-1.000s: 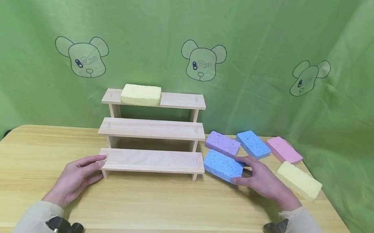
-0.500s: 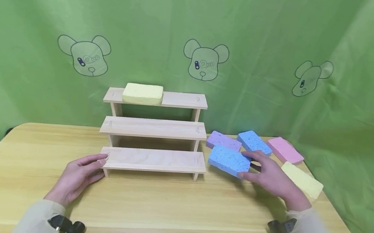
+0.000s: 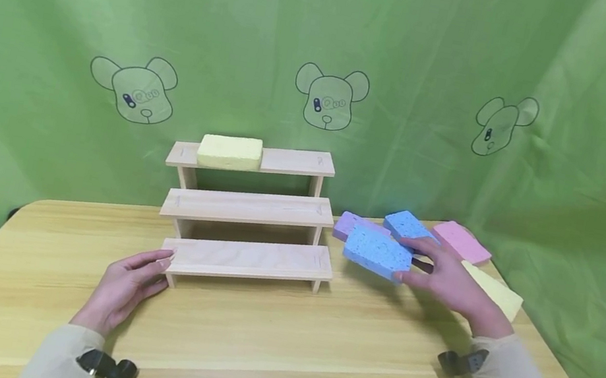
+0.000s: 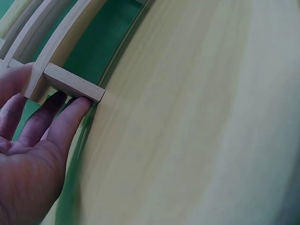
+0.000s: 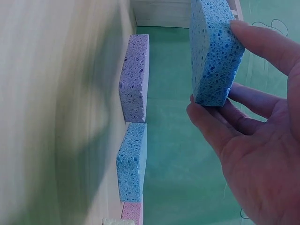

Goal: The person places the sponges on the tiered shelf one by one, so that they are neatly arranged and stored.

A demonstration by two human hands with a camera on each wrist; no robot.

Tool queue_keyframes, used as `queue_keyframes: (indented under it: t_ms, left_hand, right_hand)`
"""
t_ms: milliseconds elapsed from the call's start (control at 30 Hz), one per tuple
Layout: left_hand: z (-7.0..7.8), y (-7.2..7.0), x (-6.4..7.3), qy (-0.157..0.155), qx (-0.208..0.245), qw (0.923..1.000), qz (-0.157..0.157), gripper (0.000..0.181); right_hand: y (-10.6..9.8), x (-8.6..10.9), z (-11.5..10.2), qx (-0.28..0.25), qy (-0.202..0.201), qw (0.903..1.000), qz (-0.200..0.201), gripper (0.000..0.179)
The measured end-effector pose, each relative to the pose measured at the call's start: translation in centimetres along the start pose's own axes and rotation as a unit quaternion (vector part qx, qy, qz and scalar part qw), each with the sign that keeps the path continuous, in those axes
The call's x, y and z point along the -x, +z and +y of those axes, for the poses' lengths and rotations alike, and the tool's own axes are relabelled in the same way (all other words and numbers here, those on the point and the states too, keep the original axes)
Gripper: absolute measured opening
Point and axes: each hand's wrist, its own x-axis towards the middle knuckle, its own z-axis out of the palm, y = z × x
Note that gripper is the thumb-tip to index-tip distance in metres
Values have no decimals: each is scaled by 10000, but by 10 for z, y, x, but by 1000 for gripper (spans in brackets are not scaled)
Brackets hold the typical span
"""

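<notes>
My right hand (image 3: 452,284) pinches a blue sponge (image 3: 376,249) by its right end, thumb on one side and fingers on the other. In the right wrist view, that sponge (image 5: 218,51) is raised clear of the table. My left hand (image 3: 122,289) grips the left end of the lowest step of a three-step wooden display stand (image 3: 251,261). In the left wrist view, the thumb lies over the step's end and the fingertips (image 4: 83,104) press the stand's leg. A pale yellow sponge (image 3: 229,152) rests on the top step, left of its middle.
Right of the stand lie a purple sponge (image 3: 346,225), partly covered by the held one, another blue sponge (image 3: 404,223), a pink sponge (image 3: 461,241) and a yellow sponge (image 3: 493,289). A green curtain (image 3: 235,17) hangs behind the wooden table (image 3: 251,354).
My right hand has lifted the blue sponge off the table, shifting slightly right and toward the back, so it now overlaps the purple one. My left hand stays on the stand.
</notes>
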Motion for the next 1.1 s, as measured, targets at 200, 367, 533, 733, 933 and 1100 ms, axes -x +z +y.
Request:
queue_keyframes:
  t_ms: [200, 367, 533, 733, 933, 1100]
  left_hand:
    - [0, 0, 0, 4, -12, 10000, -12, 18]
    - [-1, 0, 0, 14, -14, 10000, -21, 18]
    - [-1, -1, 0, 6, 5, 10000, -16, 17]
    - [-1, -1, 0, 13, 8, 10000, -10, 17]
    - [-1, -1, 0, 12, -12, 10000, -1, 17]
    - [-1, -1, -1, 18, -3, 10000, -14, 17]
  right_hand:
    - [-4, -1, -3, -212, 9, 9998, 45, 62]
    - [-8, -3, -8, -478, 5, 9988, 73, 62]
    - [-11, -6, -14, -506, 11, 9987, 91, 62]
    - [-15, -12, -21, -438, -90, 9989, 164, 60]
    - [-16, -16, -24, -612, -220, 9978, 150, 59]
    - [-16, -18, -23, -705, -298, 9969, 158, 58]
